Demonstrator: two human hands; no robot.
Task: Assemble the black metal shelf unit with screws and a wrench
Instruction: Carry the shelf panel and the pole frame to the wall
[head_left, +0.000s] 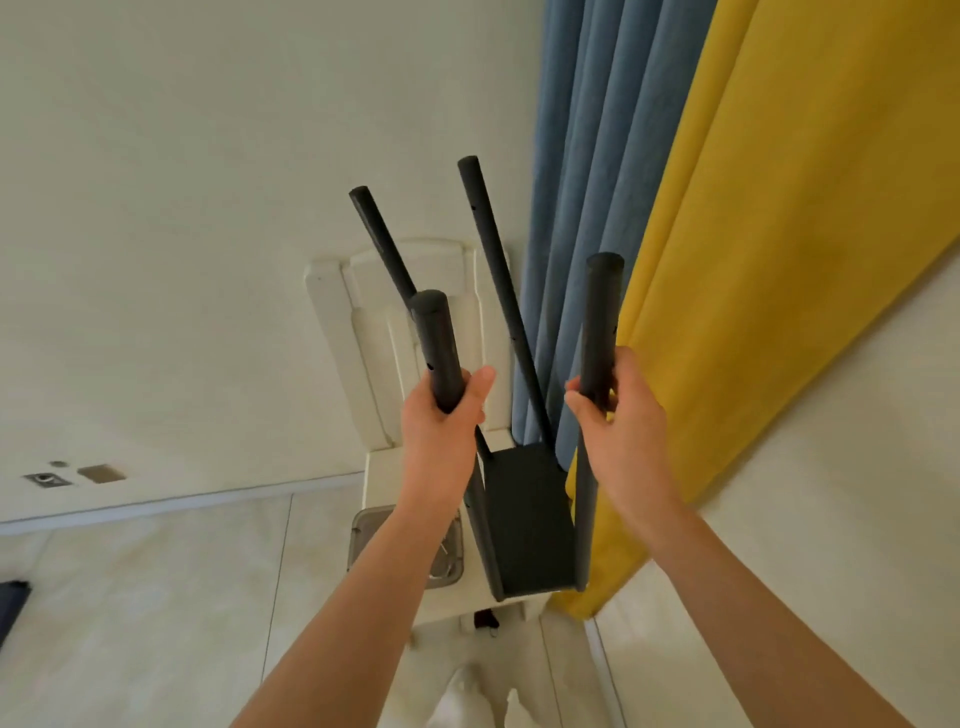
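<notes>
The black metal shelf unit stands below me with a flat black shelf panel (530, 525) low down and several round black posts rising from its corners. My left hand (447, 415) grips the near left post (439, 353) below its capped top. My right hand (618, 410) grips the near right post (600, 332). The two far posts (488, 249) lean away, free of my hands. No screws or wrench show in view.
A white chair (384, 332) with a grey seat pad stands right behind the shelf unit. Blue curtains (587, 156) and yellow curtains (769, 260) hang at the right. White wall with a socket plate (101, 474) lies left; pale floor tiles below.
</notes>
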